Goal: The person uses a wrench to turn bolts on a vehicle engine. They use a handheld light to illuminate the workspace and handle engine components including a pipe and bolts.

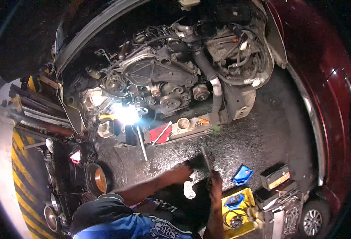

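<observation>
Both my hands are held out over the dark, wet floor in front of the open engine bay. My left hand (183,172) is closed, and a crumpled white rag (189,189) hangs from its fingers. Just to its right, my right hand (215,182) grips a long, slim metal tool (206,156) that points up toward the engine; its exact kind does not show. Beyond my hands is the exposed engine (159,73) with its pulleys. A red cloth (160,133) with a metal wrench (162,133) across it lies on the front crossmember (195,132).
A glaring work lamp (127,114) shines by the engine. On my right are a blue container (242,175), a yellow tub (252,228) with parts, a battery (275,177) and a tray of tools (290,217). A dark red car (330,99) stands further right. Left lies a round pan (89,178).
</observation>
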